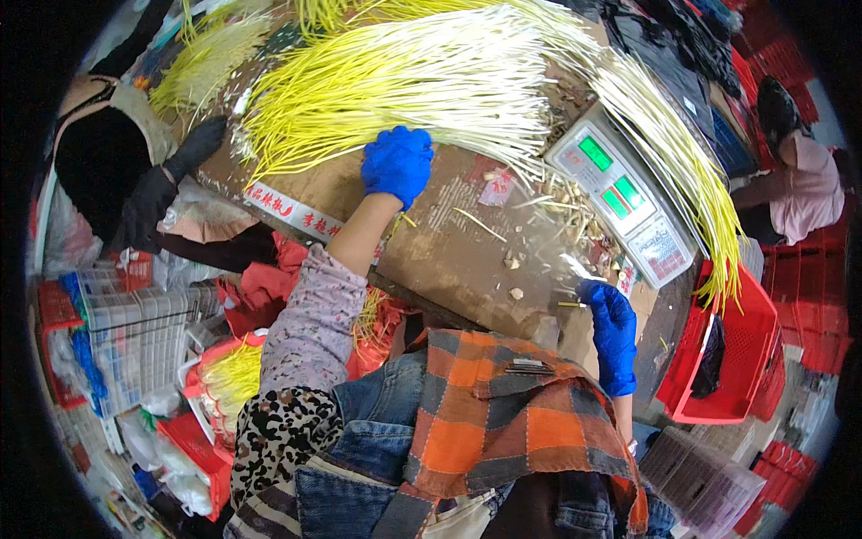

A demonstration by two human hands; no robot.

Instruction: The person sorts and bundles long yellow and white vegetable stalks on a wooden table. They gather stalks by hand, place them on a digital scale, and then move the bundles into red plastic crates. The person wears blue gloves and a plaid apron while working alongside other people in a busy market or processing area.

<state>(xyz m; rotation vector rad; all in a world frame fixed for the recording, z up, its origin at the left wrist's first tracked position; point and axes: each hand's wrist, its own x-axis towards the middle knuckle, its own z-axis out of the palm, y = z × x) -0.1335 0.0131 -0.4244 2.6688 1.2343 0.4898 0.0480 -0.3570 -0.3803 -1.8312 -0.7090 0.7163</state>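
Note:
A wide layer of yellow-and-white blanched vegetable stalks [417,81] lies across the brown worktop [465,242]. My left hand [397,165], in a blue glove, touches its near edge with fingers curled; whether it grips any stalks is hidden. My right hand [609,316], also blue-gloved, is low over the worktop's right part, fingers bent. A blurred, shiny whitish item [580,268] shows at its fingertips, and I cannot tell whether it is held. A short yellow piece [571,304] is beside that hand. More stalks [673,148] lie over the digital scale [623,195], drooping past its right side.
Root trimmings [572,209] litter the worktop beside the scale. Another person's dark-gloved hand [195,145] is at the left edge. A red plastic crate [757,357] stands at right; a white crate [138,337] and a red container of stalks [232,377] are at lower left.

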